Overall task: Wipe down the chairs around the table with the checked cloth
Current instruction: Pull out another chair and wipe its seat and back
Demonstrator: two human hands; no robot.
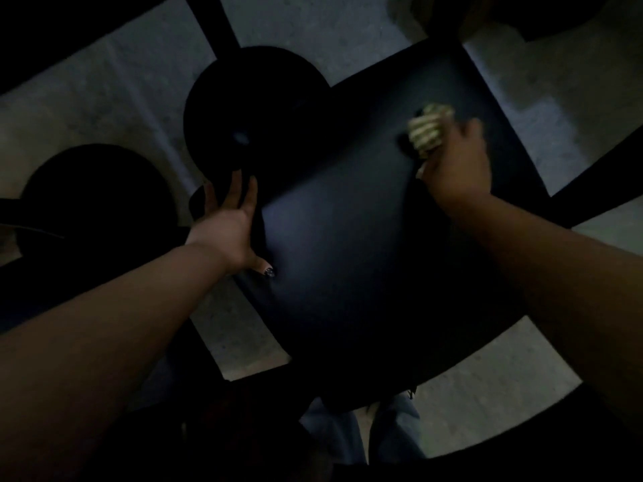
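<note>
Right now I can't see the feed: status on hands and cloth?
Right hand grips cloth, pressed on chair seat. Left hand open, steadying seat's left edge. Nothing in the way on seat.

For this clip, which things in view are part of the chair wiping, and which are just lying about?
In the job:
checked cloth, bunched in the right hand
chair seat under the cloth
left hand, flat on the seat's edge

Lying about:
two round dark stools
floor
</note>
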